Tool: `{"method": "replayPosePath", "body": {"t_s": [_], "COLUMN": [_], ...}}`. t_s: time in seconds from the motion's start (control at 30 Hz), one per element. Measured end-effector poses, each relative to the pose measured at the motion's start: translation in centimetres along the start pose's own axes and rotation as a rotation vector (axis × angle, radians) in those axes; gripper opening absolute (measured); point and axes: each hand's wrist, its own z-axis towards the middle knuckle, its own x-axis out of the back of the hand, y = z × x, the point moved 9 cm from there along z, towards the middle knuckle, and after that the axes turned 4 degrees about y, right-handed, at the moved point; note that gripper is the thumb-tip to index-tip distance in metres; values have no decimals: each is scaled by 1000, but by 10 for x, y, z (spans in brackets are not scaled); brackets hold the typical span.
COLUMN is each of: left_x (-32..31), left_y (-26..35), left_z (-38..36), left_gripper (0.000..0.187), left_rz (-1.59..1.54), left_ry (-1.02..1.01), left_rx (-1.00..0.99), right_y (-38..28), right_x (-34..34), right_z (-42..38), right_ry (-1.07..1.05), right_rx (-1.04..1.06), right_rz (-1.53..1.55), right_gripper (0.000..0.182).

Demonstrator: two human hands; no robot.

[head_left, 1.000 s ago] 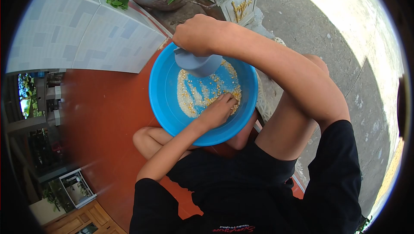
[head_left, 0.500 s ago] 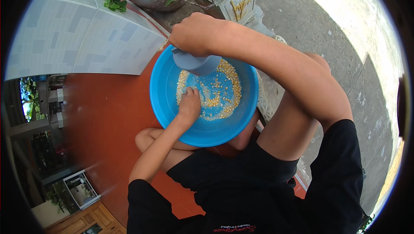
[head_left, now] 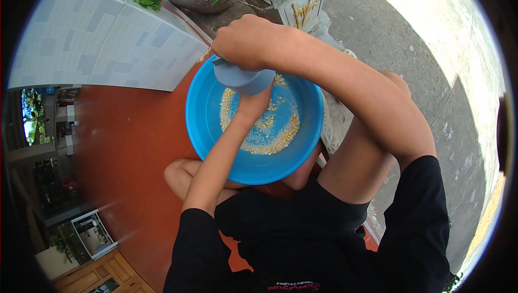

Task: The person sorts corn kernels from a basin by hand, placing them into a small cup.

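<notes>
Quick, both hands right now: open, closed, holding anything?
Left hand: in the blue basin, under the cup; grip cannot be told.
Right hand: closed on the grey cup.

Strong daylight out here — the concrete ground [head_left: 431, 39] at upper right is nearly blown out white, while I'm sitting in soft shade. Fisheye bends everything hard at the edges, with a black ring round the frame — centre's sharp, far left goes smeary.

Red script on the black shirt [head_left: 302, 250] is too blurred to read.
</notes>
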Motion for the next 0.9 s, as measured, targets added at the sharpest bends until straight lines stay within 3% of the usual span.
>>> {"method": "replayPosePath", "body": {"t_s": [0.07, 0.13, 0.2, 0.33, 0.4, 0.53, 0.67, 0.73, 0.8, 0.9], "left_x": [-43, -9, -16, -2, 7, 5, 5, -5, -7, 7], "left_y": [-61, -68, -73, 7, 57, 102, 56, 3, -52, -73], "left_z": [-49, -81, -134, -157, -128, -58, -2, 0, -23, -80], "left_gripper": [27, 33, 37, 33, 32, 28, 22, 22, 22, 32], "left_rz": [109, 374, 268, -6, -332, -648, -341, -153, -209, 70], "left_ry": [-393, -376, -847, -1150, -1189, -652, -264, -113, -185, -385], "left_rx": [210, 266, 435, 340, 316, 187, 1, 55, 220, 414], "right_y": [-1, 0, 2, 4, 4, 6, 2, 3, 3, 5], "right_x": [-1, -1, -3, 0, 1, 2, 4, 4, 2, 2], "right_z": [-1, -1, -4, -10, -13, -15, -12, -10, -9, -10], "right_ry": [-13, -24, -41, -26, -42, -24, -53, -50, -34, 24], "right_rx": [10, 16, 14, -8, -16, -12, -4, -1, -4, 14], "right_rz": [-31, -52, -68, -36, -44, -43, -64, -69, -63, -20], "right_gripper": [18, 18, 18, 17, 17, 16, 15, 16, 16, 17]}}
